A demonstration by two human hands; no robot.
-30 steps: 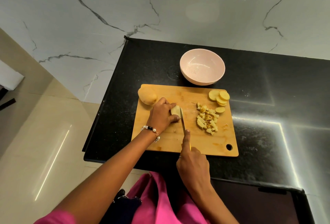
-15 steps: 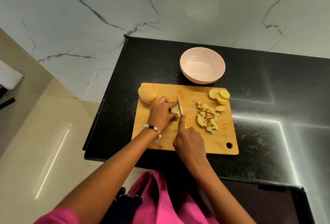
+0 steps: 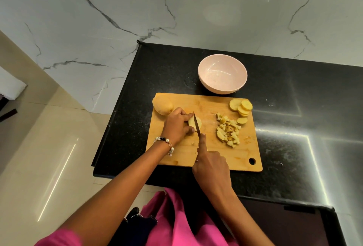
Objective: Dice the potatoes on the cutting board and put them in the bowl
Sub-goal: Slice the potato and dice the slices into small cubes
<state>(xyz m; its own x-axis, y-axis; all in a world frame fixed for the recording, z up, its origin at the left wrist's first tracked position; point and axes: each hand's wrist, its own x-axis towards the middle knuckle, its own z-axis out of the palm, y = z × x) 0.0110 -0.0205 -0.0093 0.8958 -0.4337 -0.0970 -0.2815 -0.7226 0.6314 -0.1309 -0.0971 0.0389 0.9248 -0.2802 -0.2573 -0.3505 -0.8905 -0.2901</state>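
A wooden cutting board point(image 3: 212, 155) lies on the black counter. My left hand point(image 3: 176, 127) grips a potato piece point(image 3: 198, 122) on the board. My right hand point(image 3: 211, 164) grips a knife point(image 3: 197, 125), index finger laid along the blade's spine, and the blade is in the potato piece. A whole potato point(image 3: 162, 105) sits at the board's far left corner. Diced potato point(image 3: 227, 131) is piled right of the knife, with round slices point(image 3: 242, 107) at the far right corner. An empty pink bowl point(image 3: 222, 76) stands behind the board.
The black counter point(image 3: 294, 128) stretches to the right of the board, with its left edge point(image 3: 117, 112) dropping to a beige floor. A marble wall rises behind the bowl. My pink clothing fills the bottom of the view.
The knife went forward over the potato piece, then drew back toward me with the blade in the piece. My left hand stayed on the potato piece.
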